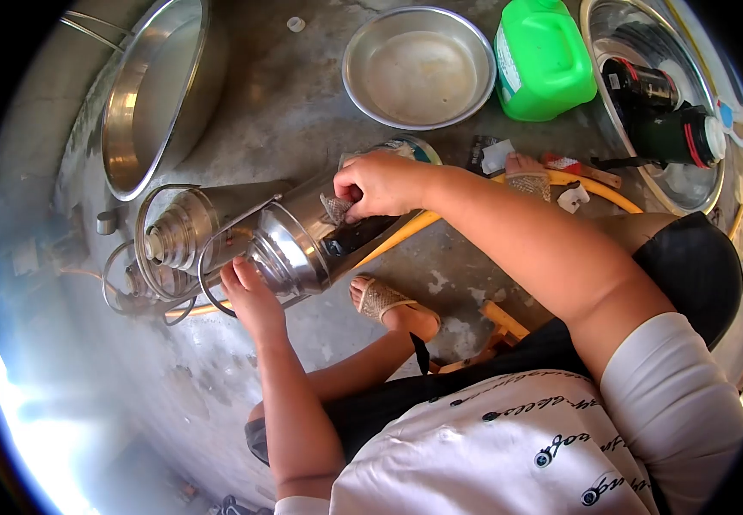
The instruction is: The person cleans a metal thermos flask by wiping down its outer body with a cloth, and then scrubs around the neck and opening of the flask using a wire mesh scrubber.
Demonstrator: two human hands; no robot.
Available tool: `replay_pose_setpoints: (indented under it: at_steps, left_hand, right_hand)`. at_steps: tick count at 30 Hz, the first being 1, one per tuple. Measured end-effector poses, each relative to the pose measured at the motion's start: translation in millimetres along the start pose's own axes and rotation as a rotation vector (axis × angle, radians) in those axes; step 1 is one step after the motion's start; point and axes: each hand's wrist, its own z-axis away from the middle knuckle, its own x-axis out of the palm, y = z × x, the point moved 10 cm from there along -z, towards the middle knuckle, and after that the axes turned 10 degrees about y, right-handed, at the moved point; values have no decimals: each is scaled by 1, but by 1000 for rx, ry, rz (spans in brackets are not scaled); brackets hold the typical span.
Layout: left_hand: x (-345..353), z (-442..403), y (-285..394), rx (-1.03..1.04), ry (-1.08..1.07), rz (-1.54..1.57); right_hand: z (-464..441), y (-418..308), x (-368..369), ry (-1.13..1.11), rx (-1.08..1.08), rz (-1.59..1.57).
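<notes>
A shiny metal thermos flask (pixel 290 249) leans at a slant in front of me, its neck toward the lower left and a wire handle around its shoulder. My left hand (pixel 255 300) grips it by the neck end, fingers on the shoulder. A crumpled grey scouring pad (pixel 335 209) is pinched between the fingers of my right hand (pixel 384 183) and pressed to the flask's side. Just left lies a second metal flask (pixel 195 221) with a stepped neck. Beyond it shows part of another metal neck (pixel 141 279), partly hidden.
A large steel basin (pixel 114 159) stands tilted at left. A round metal bowl (pixel 350 81) and a green jug (pixel 551 64) sit at the back. Dark bottles (pixel 676 133) lie in another basin (pixel 706 202). A yellow hose (pixel 401 232) crosses the floor by my sandalled feet.
</notes>
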Motion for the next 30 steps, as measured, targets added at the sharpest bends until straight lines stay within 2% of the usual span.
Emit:
replay_pose_setpoints:
  at_steps: [2, 8, 10, 12, 15, 16, 18, 19, 20, 23, 27, 29, 30]
  left_hand:
    - [4, 0, -4, 14, -33, 59]
    - [-5, 14, 37, 8, 36, -86]
    - [-4, 16, 44, 25, 48, -65]
    - [-5, 17, 46, -7, 3, -108]
    - [-5, 17, 46, 4, 38, -115]
    - [-6, 16, 48, 22, 67, -107]
    - [-7, 19, 51, 40, 56, -137]
    - [-7, 20, 53, 61, 55, -134]
    - [-7, 21, 54, 80, 55, -126]
    - [-3, 13, 40, 46, 12, -114]
    - [-5, 16, 53, 79, 47, -141]
    - [-4, 17, 59, 115, 27, -169]
    - [-5, 19, 60, 109, 27, -174]
  right_hand:
    - [4, -25, 3, 34, -55, 28]
    - [-3, 5, -11, 130, 142, -95]
    - [0, -19, -3, 38, -59, -7]
    - [3, -26, 3, 5, -122, 18]
    - [-1, -2, -6, 142, 105, -138]
    - [-2, -1, -10, 144, 99, -136]
    - [2, -11, -4, 7, -41, -34]
    - [4, -18, -3, 13, -140, -20]
    - [5, -17, -2, 11, -139, -19]
    - [4, -6, -4, 105, -22, -111]
    - [-1, -2, -8, 174, 35, -63]
    - [0, 5, -6, 215, 167, -270]
    - [0, 1, -8, 209, 169, -273]
